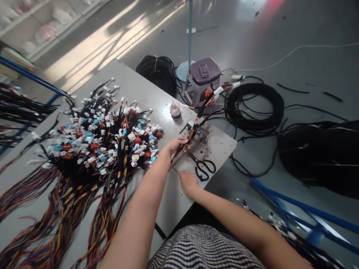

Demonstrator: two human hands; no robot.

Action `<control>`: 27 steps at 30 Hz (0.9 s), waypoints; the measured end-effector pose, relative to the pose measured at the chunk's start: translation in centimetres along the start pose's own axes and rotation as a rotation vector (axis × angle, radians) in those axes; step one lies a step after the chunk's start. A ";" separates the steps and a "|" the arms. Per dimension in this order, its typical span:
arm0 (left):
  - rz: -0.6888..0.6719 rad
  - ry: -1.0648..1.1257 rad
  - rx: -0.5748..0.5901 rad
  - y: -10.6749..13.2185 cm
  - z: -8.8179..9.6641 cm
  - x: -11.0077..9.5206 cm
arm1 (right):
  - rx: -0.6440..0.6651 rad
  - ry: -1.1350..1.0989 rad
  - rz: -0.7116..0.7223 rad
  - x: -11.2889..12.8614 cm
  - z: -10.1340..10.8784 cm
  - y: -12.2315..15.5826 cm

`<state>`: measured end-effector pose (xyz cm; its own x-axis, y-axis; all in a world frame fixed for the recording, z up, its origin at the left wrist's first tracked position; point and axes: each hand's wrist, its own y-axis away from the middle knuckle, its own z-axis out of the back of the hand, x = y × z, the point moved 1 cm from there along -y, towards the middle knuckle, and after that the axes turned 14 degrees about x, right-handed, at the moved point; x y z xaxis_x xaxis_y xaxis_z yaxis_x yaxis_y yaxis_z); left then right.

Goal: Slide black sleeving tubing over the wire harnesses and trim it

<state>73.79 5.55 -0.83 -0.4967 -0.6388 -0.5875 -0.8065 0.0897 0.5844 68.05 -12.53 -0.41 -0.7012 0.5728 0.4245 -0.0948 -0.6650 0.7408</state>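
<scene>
My left hand [176, 145] is closed around a bundle of coloured wires in a black sleeve [200, 112], which runs up and right to white connectors near the purple stool. My right hand [187, 182] rests on the grey table [168, 201] near its front edge, fingers curled over the lower end of the same bundle; what it pinches is hard to make out. Black-handled scissors [204, 166] lie on the table just right of both hands. A small metal fixture [200, 134] sits under the bundle.
A large heap of wire harnesses with white, red and blue connectors [98, 138] covers the table's left. A small bottle [175, 110] stands near the far edge. A purple stool [202, 80] and black cable coils [254, 106] lie on the floor; a blue frame [297, 209] at right.
</scene>
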 end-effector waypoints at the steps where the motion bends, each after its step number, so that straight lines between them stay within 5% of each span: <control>1: -0.012 0.003 -0.021 0.1 -0.1 0.0 | 0.000 0.000 -0.007 -0.3 0.1 -0.1; 10: 0.000 0.034 -0.131 0.3 -1.0 0.1 | -0.037 -0.572 0.026 -7.0 -0.3 2.8; 16: -0.028 -0.016 -0.194 0.3 -1.4 0.2 | -0.470 -0.837 -0.037 -13.4 4.8 6.7; 20: -0.007 0.004 -0.221 0.7 -2.1 -0.2 | -0.655 -0.893 -0.069 -13.2 7.7 6.8; 27: -0.065 -0.086 -0.343 0.6 -3.1 0.2 | -0.676 -1.011 -0.035 -11.9 7.0 6.2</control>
<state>74.20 3.11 1.16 -0.4848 -0.5670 -0.6659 -0.6899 -0.2200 0.6897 80.77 -20.13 2.76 0.1473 0.5105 0.8472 -0.6631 -0.5846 0.4675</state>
